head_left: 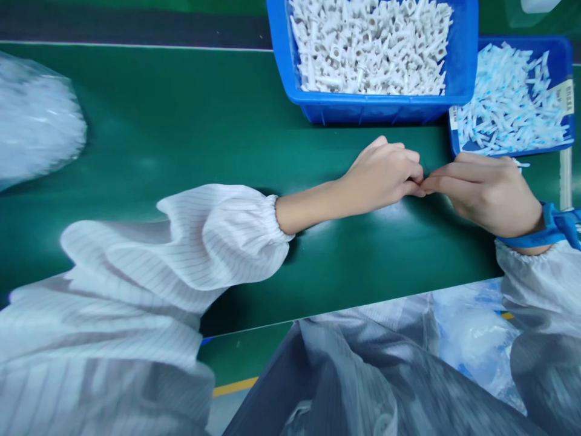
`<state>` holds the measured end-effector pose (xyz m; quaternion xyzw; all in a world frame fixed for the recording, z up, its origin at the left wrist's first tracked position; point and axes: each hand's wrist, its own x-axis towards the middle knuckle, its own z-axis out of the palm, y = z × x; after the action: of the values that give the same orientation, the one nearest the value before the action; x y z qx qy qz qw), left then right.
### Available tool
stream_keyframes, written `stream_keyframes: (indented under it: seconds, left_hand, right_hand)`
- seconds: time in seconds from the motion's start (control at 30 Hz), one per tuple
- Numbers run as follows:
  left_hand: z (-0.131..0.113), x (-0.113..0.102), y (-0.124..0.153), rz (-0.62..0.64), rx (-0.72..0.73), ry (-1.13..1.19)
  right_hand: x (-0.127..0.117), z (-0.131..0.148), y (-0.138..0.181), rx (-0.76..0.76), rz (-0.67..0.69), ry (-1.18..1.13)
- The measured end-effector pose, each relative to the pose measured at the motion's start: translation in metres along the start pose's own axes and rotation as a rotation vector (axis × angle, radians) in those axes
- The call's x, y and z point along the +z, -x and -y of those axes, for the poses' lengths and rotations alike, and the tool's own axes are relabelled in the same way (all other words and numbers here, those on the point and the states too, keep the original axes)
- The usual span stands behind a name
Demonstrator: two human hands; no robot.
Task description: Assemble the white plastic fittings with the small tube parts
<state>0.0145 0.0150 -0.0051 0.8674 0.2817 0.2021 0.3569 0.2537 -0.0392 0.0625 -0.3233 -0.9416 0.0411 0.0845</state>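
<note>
My left hand (384, 175) and my right hand (488, 191) meet fingertip to fingertip over the green belt (181, 133), just in front of two blue bins. Both hands have their fingers pinched together. Whatever they grip at the meeting point is hidden by the fingers. The large blue bin (376, 109) behind my left hand is full of small white plastic parts. The smaller blue bin (565, 54) behind my right hand holds several white and pale blue parts. A blue strap (556, 227) circles my right wrist. Both arms wear white striped sleeves.
A clear plastic bag of white material (36, 121) lies at the far left of the belt. Another plastic bag (472, 339) sits in my lap at lower right. A yellow floor line (236, 386) shows below the belt's near edge.
</note>
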Motion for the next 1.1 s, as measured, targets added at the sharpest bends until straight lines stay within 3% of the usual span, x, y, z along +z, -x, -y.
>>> stream_keyframes:
  seconds: [0.1, 0.23, 0.37, 0.5, 0.73, 0.8, 0.9, 1.0, 1.1]
  left_hand:
    - [0.004, -0.008, -0.005, 0.067, 0.036, 0.014]
    - [0.006, -0.037, -0.008, 0.216, 0.095, 0.017]
    - [-0.001, -0.072, -0.002, 0.092, 0.083, 0.032]
    - [-0.007, -0.084, 0.003, 0.036, 0.106, 0.06]
    - [-0.009, -0.07, 0.006, 0.239, 0.084, 0.146]
    - [-0.01, -0.059, 0.008, 0.238, 0.069, 0.185]
    - [-0.011, -0.035, 0.011, 0.128, 0.017, 0.268]
    - [-0.008, -0.014, 0.015, 0.045, -0.056, 0.361]
    - [-0.005, -0.005, 0.017, 0.037, -0.089, 0.436]
  right_hand:
    - [-0.001, 0.006, -0.001, 0.024, 0.019, 0.05]
    - [0.007, 0.017, -0.006, -0.064, -0.002, 0.159]
    - [0.018, 0.019, -0.004, -0.054, 0.058, 0.166]
    - [0.019, 0.013, 0.002, -0.019, 0.01, 0.068]
    - [0.004, 0.023, -0.006, 0.043, -0.352, -0.196]
    - [0.004, 0.023, -0.006, 0.117, -0.354, -0.27]
    - [0.009, 0.017, -0.003, 0.204, -0.297, -0.295]
    - [0.013, 0.008, 0.0, 0.226, -0.259, -0.281]
    - [0.016, 0.003, 0.001, 0.19, -0.276, -0.276]
